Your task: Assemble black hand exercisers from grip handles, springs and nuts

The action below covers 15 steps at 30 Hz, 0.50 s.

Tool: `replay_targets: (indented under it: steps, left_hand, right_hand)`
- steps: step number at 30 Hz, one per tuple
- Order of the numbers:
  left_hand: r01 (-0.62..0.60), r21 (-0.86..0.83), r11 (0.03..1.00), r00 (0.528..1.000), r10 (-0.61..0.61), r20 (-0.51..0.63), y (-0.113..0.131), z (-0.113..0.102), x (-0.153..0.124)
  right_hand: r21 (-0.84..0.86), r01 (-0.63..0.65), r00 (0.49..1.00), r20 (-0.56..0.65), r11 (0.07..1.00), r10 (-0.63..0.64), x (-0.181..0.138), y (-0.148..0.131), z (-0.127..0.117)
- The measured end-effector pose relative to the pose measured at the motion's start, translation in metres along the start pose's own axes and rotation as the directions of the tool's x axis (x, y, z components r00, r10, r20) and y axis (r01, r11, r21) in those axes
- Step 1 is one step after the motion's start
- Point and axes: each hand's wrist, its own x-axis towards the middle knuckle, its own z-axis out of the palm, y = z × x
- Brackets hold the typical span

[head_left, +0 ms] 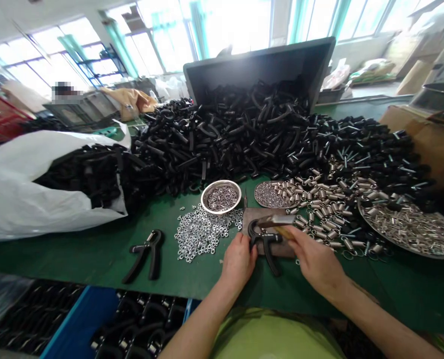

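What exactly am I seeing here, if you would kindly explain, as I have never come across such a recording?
There is no machine: these are a person's bare hands, in one picture from a camera worn on the head, looking forward and down. The left hand holds a black hand grip over a dark flat plate; the right hand holds a hammer. On the green table lie small metal rings, a metal bowl of small parts, metal springs, a second hand grip and a large heap of black parts.
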Motion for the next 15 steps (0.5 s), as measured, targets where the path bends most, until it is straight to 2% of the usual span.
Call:
replay_targets:
  steps: [2, 4, 8, 12, 14, 15]
  left_hand:
    - [0.007, 0.006, 1.0, 1.0, -0.007, 0.007, 0.001, -0.001, 0.001]
    - [0.015, 0.007, 1.0, 1.0, -0.015, 0.02, 0.001, -0.001, 0.002]
    - [0.012, 0.003, 1.0, 0.999, -0.012, 0.047, -0.001, -0.002, 0.005]
    - [0.009, 0.005, 1.0, 0.999, -0.01, 0.051, -0.002, -0.002, 0.005]
    - [0.007, -0.001, 1.0, 0.999, -0.007, 0.048, -0.002, -0.001, 0.005]
    - [0.007, -0.002, 1.0, 0.999, -0.007, 0.044, -0.001, -0.001, 0.005]
  right_hand:
    - [-0.104, 0.051, 0.992, 0.121, 0.993, -0.039, 0.0, 0.002, 0.008]
    - [-0.159, 0.067, 0.985, 0.168, 0.985, -0.04, -0.007, 0.01, 0.011]
    - [-0.195, 0.084, 0.996, -0.001, 0.977, -0.085, -0.028, 0.021, -0.001]
    - [-0.16, 0.129, 0.969, -0.187, 0.979, -0.159, -0.03, 0.009, -0.013]
    - [-0.161, 0.144, 0.964, -0.199, 0.976, -0.175, -0.022, 0.001, -0.008]
    - [-0.177, 0.146, 0.971, -0.16, 0.973, -0.175, -0.017, -0.002, -0.004]
